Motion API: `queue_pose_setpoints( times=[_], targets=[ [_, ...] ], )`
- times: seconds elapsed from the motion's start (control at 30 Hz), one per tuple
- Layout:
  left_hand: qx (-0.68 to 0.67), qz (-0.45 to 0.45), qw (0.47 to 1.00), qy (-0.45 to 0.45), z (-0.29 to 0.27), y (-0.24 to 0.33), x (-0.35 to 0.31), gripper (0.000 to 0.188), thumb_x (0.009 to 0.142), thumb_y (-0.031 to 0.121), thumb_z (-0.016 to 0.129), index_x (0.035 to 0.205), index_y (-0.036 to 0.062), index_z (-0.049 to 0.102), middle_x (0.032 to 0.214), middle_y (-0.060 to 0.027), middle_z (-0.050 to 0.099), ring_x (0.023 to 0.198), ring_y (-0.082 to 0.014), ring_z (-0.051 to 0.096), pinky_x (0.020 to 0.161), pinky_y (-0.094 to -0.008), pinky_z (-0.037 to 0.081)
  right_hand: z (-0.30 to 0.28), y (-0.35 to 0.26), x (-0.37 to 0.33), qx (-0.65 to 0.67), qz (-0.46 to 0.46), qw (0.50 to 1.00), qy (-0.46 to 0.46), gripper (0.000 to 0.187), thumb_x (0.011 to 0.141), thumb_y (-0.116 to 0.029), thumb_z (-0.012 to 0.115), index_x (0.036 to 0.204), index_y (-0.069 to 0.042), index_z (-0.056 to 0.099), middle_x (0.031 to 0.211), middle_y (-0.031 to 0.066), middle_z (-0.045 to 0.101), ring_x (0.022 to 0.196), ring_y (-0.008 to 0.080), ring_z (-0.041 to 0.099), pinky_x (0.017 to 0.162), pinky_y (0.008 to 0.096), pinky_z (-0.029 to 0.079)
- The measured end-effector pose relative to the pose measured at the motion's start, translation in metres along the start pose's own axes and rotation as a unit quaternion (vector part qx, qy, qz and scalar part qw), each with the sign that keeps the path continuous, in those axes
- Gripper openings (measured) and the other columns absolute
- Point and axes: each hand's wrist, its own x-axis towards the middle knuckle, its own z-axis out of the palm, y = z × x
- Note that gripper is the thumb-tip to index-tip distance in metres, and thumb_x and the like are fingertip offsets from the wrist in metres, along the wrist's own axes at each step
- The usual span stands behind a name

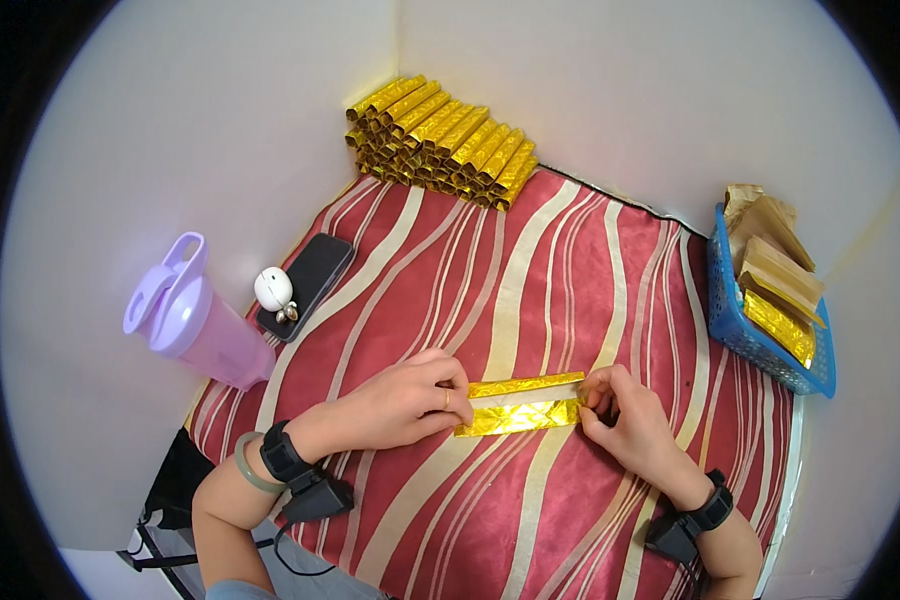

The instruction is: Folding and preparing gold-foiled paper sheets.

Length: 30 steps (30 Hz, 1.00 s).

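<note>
A strip of shiny gold foil paper (522, 416) lies flat on the striped red cloth in front of me. Its far edge is folded over, with a pale band showing along the fold. My left hand (405, 402) pinches the left end, fingers bent and pressed together. At the other end, my right hand (634, 420) has its thumb and index finger closed on the paper's corner, the remaining fingers curled. Both wrists wear black straps with small dark boxes.
Gold foil tubes (440, 140) are piled at the far corner against white walls. A blue basket (776, 362) with brown and gold paper stands right. At left are a purple shaker bottle (210, 325), a black phone (322, 270), a white earbud case (272, 288) and earbuds (287, 312).
</note>
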Motion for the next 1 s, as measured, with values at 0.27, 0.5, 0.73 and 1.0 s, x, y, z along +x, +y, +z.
queue_pose_setpoints(
  times=[0.27,0.5,0.73,1.0],
  targets=[
    [0.0,0.007,1.0,0.004,0.0,0.001,-0.001,0.007,0.08,0.006,0.067,0.088,0.0075,0.068,0.094,-0.0053,0.053,0.094,-0.0217,0.052,0.084,-0.033,0.045,-0.006,0.006,0.001,-0.034,-0.121,0.992,-0.016,0.02,0.079,-0.004,0.071,0.096,0.0,0.061,0.087,0.0114,0.061,0.076,0.0258,0.063,0.068,0.0338,0.052],
    [0.004,0.005,1.0,0.016,0.001,0.0,-0.001,0.018,0.078,0.006,0.071,0.095,0.0067,0.064,0.096,-0.0077,0.055,0.094,-0.0251,0.054,0.083,-0.0353,0.045,-0.003,-0.004,0.008,-0.056,-0.119,0.989,0.065,0.026,0.075,-0.002,0.072,0.099,-0.003,0.062,0.1,0.0103,0.061,0.096,0.0282,0.057,0.087,0.0387,0.046],
    [-0.007,-0.039,0.999,0.021,0.0,0.003,0.001,0.025,0.078,0.007,0.073,0.1,0.0048,0.06,0.104,-0.0102,0.057,0.098,-0.0271,0.057,0.085,-0.0371,0.047,-0.009,0.01,0.006,-0.13,-0.187,0.973,-0.022,0.034,0.075,-0.009,0.074,0.108,-0.005,0.064,0.102,0.007,0.063,0.097,0.0251,0.058,0.084,0.0369,0.044],
    [0.002,-0.025,1.0,0.012,0.0,0.004,0.001,0.024,0.077,0.004,0.073,0.095,0.0041,0.057,0.102,-0.0098,0.056,0.097,-0.0265,0.056,0.086,-0.0353,0.046,-0.021,0.009,0.003,-0.102,-0.142,0.983,-0.046,0.024,0.076,-0.016,0.075,0.095,-0.007,0.063,0.109,0.0035,0.066,0.102,0.0227,0.057,0.088,0.037,0.041]
  ],
)
